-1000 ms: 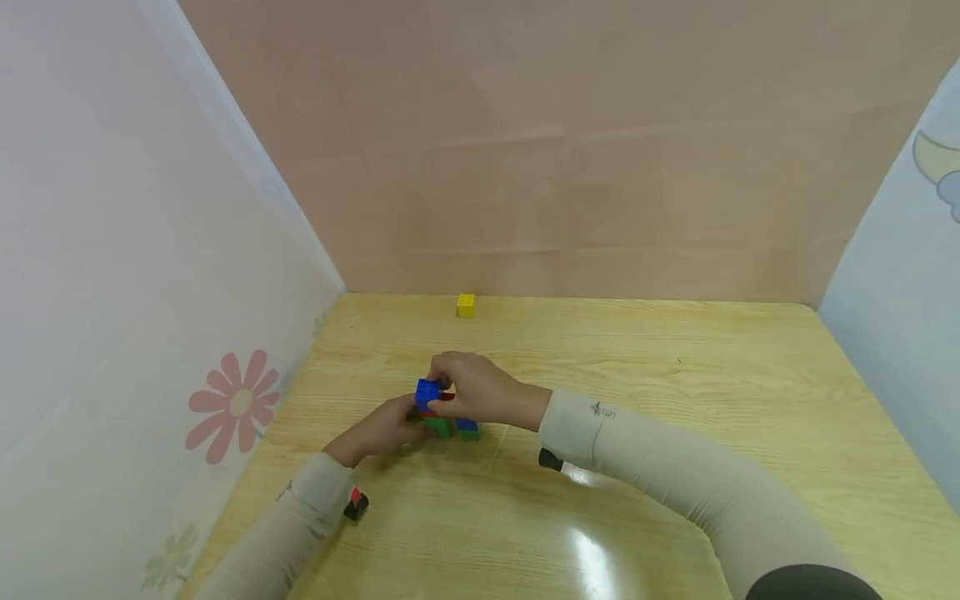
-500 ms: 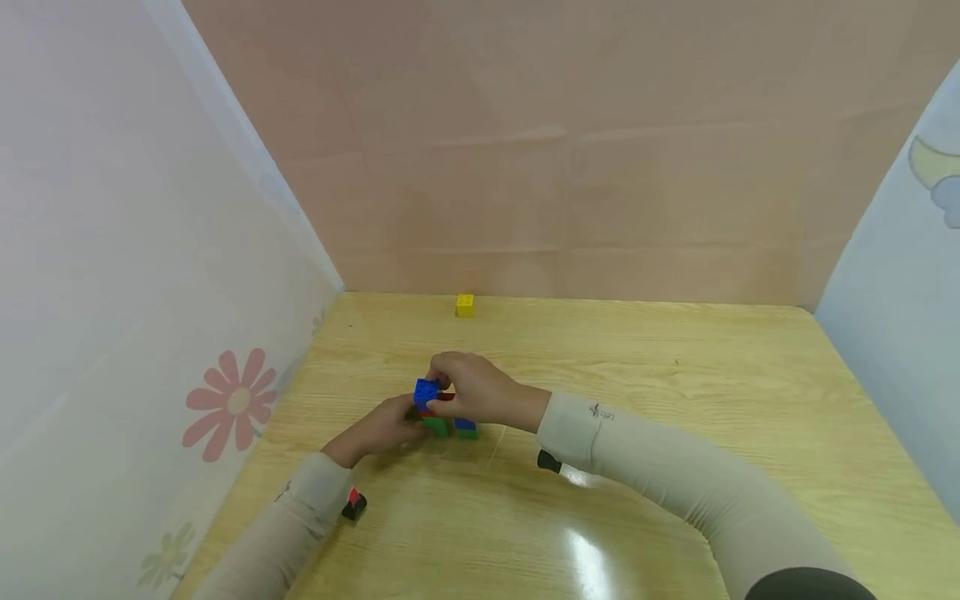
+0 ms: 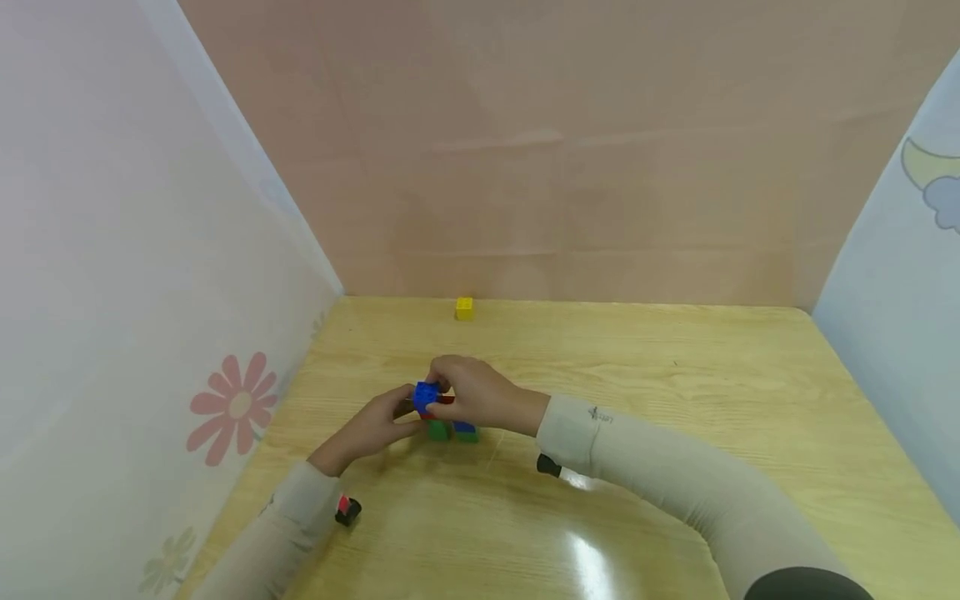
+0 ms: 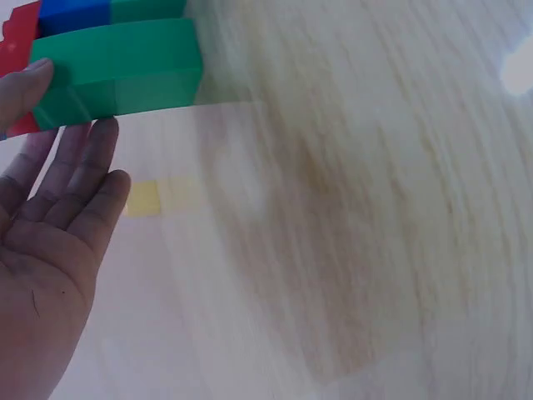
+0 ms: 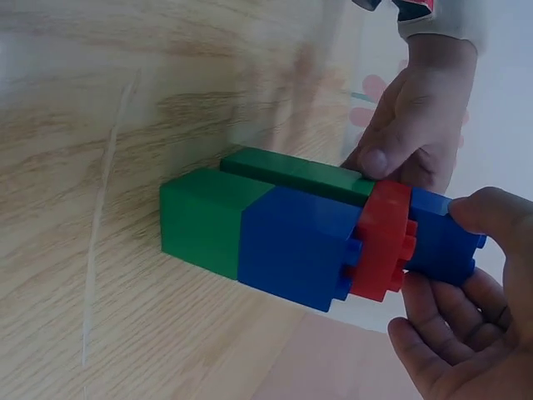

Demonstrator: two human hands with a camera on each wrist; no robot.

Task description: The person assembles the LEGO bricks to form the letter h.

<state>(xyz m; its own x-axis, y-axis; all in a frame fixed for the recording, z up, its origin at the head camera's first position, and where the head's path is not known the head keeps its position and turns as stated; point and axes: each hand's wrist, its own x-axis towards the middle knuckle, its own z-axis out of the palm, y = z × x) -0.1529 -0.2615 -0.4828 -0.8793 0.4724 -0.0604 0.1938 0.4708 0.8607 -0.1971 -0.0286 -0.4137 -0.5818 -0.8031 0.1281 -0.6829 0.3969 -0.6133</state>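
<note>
Toy building blocks stand joined together on the table. In the right wrist view, a green block (image 5: 208, 221) with a blue block (image 5: 296, 242) on it stands beside a tall green column (image 5: 291, 175). A red block (image 5: 383, 237) caps the green column, and a small blue block (image 5: 437, 237) sits on the red one. My right hand (image 3: 480, 393) pinches this top blue block between thumb and fingers. At the stack's left side my left hand (image 3: 378, 423) has its fingers spread, with its thumb near the green column (image 4: 125, 71); whether it touches, I cannot tell.
A yellow block (image 3: 465, 309) lies at the table's far edge. The wooden table (image 3: 675, 392) is bordered by a pink-brown back wall (image 3: 555, 167) and pale side walls. A black and red item (image 3: 348, 510) shows by the left sleeve, a black one (image 3: 549, 465) under the right.
My left hand has loosened and drawn slightly left from the stack, its fingers wider apart. The right hand and the blocks stay about where they were.
</note>
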